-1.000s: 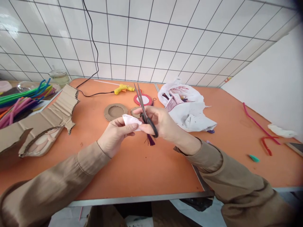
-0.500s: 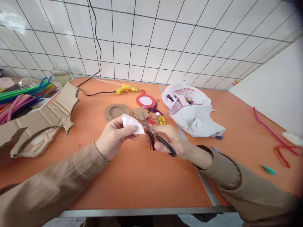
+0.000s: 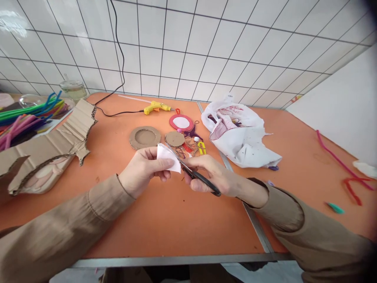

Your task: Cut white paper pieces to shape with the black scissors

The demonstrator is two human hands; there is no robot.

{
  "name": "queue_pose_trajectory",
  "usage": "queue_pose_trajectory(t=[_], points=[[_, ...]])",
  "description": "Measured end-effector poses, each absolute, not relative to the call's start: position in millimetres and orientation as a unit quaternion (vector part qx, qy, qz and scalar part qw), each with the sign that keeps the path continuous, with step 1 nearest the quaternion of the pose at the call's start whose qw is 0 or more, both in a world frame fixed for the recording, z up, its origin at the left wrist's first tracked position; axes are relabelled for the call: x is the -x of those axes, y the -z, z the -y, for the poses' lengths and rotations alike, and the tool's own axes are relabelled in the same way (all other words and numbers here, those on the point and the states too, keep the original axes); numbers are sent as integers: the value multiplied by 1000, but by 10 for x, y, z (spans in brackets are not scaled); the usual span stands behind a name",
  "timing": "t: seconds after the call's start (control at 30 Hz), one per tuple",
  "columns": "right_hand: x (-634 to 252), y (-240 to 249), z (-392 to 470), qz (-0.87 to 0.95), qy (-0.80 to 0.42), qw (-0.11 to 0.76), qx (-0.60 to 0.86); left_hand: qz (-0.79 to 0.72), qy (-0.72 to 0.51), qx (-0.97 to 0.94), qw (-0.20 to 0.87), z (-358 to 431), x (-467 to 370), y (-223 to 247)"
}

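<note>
Between the thumb and fingers of my left hand (image 3: 144, 167) is a small white folded piece (image 3: 165, 156), paper or cloth, I cannot tell which. My right hand (image 3: 213, 173) is closed round the black handles of a pair of scissors (image 3: 203, 181). The blades lie along the right edge of the white piece, nearly together. Just beyond my hands are a cardboard ring (image 3: 134, 137), a round cardboard disc (image 3: 174, 138) and a red-rimmed disc with a white centre (image 3: 181, 123).
A yellow glue gun (image 3: 156, 107) with a black cord lies at the back. Torn cardboard (image 3: 59, 135) and pipe cleaners (image 3: 26, 116) are on the left. A white plastic bag (image 3: 241, 143) sits right of centre, near tangled threads and a yellow clip (image 3: 202, 147).
The scissor blades have closed from slightly apart and now run along the white piece's edge. My left hand has turned the white piece a little and shifted it right.
</note>
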State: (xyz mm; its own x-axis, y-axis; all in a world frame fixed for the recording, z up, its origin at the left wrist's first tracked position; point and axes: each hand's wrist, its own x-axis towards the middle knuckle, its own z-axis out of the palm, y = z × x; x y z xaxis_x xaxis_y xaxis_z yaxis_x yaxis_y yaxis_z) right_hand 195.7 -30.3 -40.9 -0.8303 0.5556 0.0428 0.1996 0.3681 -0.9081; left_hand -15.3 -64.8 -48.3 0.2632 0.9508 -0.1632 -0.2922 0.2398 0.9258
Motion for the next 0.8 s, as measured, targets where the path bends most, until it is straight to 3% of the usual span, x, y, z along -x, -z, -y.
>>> queue_pose_trajectory(t=[0.8], points=[[-1931, 463, 358, 762, -555, 196, 271, -382, -450, -401, 700, 648, 152, 465]])
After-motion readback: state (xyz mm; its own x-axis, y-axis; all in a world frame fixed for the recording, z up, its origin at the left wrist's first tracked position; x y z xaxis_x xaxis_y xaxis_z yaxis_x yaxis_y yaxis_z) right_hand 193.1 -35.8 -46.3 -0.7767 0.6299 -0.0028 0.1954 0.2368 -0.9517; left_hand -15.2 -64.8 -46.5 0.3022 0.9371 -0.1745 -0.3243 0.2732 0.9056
